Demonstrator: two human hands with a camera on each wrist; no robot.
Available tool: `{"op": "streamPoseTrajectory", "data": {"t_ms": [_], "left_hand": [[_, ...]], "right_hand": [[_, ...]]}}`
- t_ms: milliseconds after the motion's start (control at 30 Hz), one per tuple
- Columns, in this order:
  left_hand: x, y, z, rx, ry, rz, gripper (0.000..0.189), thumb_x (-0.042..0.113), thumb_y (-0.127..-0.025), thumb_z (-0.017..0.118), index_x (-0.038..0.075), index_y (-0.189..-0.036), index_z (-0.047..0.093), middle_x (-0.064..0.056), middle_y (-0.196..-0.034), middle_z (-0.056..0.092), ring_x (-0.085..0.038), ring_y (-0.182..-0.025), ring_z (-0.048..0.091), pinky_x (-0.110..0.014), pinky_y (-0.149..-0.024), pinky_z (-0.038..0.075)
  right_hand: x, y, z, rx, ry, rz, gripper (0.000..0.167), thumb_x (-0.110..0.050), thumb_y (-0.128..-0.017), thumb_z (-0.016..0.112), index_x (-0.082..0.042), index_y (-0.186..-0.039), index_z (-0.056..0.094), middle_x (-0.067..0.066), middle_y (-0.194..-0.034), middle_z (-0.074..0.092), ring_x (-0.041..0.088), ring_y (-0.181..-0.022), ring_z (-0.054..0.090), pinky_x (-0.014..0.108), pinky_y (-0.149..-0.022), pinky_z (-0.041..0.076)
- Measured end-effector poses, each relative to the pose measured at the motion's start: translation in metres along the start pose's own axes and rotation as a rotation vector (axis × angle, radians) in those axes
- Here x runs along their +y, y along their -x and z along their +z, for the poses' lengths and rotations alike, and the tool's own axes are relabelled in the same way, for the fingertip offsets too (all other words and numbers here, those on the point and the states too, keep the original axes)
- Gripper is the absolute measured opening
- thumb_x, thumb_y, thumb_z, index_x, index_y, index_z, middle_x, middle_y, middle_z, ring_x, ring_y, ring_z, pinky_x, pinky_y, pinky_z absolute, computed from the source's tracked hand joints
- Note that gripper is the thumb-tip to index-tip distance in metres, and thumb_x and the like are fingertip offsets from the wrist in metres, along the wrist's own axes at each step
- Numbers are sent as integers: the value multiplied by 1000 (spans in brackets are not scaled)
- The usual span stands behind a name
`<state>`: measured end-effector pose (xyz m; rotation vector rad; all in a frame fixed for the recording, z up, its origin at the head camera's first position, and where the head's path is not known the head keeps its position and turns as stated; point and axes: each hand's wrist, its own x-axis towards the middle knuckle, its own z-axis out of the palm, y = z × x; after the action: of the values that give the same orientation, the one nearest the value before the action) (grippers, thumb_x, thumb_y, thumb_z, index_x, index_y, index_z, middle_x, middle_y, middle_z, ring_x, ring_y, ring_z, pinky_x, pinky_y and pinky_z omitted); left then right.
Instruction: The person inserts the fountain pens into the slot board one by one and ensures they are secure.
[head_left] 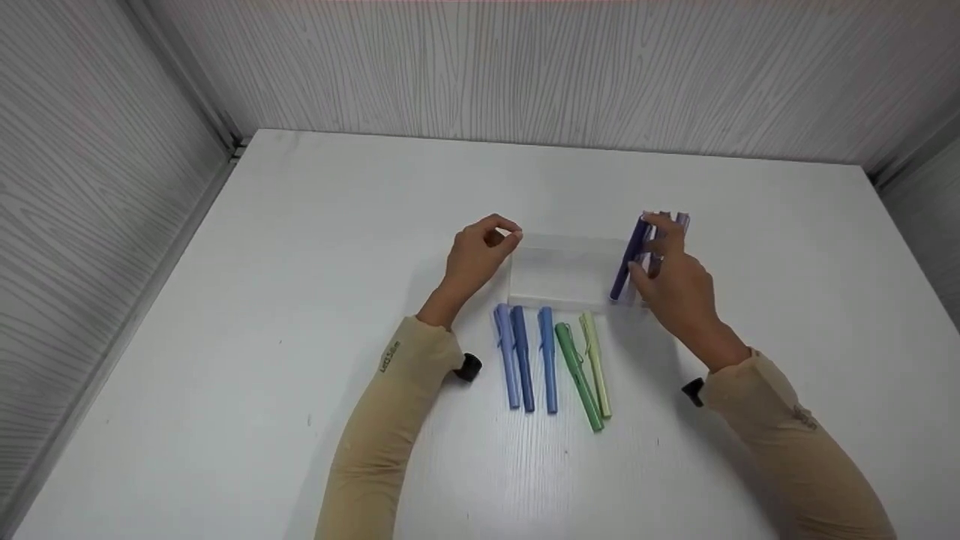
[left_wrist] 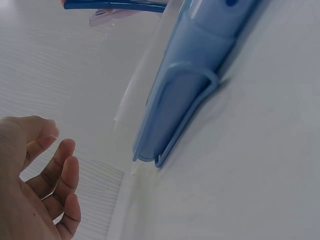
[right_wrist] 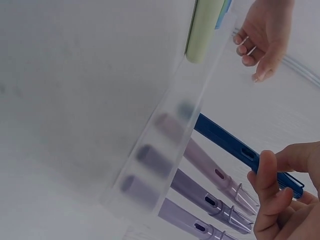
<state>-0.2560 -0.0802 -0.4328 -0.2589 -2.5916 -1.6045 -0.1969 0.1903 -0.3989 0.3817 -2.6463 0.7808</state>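
Observation:
My right hand [head_left: 681,292] pinches a dark blue pen [right_wrist: 227,142] between thumb and fingers. The pen leans with its lower end in a clear plastic box [head_left: 555,304], toward the box's right side. Beside it in the box lean a pink pen [right_wrist: 212,171], a dark purple pen [right_wrist: 197,194] and a light purple pen [right_wrist: 182,218]; the hand partly covers them in the head view. At the box's far left corner is my left hand [head_left: 478,255], fingers loosely curled and holding nothing. Whether its fingertips touch the rim is unclear.
In front of the box, several capped pens lie on the white table [head_left: 225,315]: a periwinkle pen [head_left: 507,360], a navy pen [head_left: 523,360], a blue pen [head_left: 548,360], a green pen [head_left: 577,371] and a pale green pen [head_left: 598,367]. Wood-grain panels [head_left: 480,75] stand behind and beside the table.

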Motion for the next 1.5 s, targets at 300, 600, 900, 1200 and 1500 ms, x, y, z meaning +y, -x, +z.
{"op": "streamPoseTrajectory", "data": {"t_ms": [300,600,900,1200,1500], "left_hand": [[0,0,0,1,3,0,17,31,-93,64,18,-102,71,0,-77,63,-10,-65,47,-24,-60,37],[-1,-1,0,2,2,19,18,31,-93,64,18,-102,71,2,-74,59,-10,-66,46,-23,-60,35],[-2,-1,1,3,-8,19,18,31,-93,64,17,-102,71,-1,-77,63,-11,-69,49,-23,-62,37],[-2,-1,0,2,-26,11,20,33,-93,64,18,-104,71,-5,-94,70,-17,-84,62,-25,-69,46],[-2,-2,0,-5,-28,14,19,34,-94,63,19,-103,71,-4,-95,70,-16,-82,61,-25,-67,46]], "right_hand": [[2,0,2,-11,-3,-13,64,-5,-90,63,-15,-142,27,20,-106,68,20,-55,53,26,-48,34],[2,1,3,-11,-3,-39,62,-6,-89,64,-10,-141,31,18,-97,69,15,-51,47,26,-46,32],[3,0,3,-38,-11,-11,62,-8,-90,64,-11,-143,30,19,-102,69,18,-52,50,28,-47,34],[3,-3,2,-40,-19,19,64,-5,-89,65,-8,-144,32,17,-112,63,21,-68,54,30,-52,37],[5,-7,1,-42,-4,11,64,-3,-89,64,-5,-144,32,12,-100,59,19,-68,52,27,-49,36]]}}
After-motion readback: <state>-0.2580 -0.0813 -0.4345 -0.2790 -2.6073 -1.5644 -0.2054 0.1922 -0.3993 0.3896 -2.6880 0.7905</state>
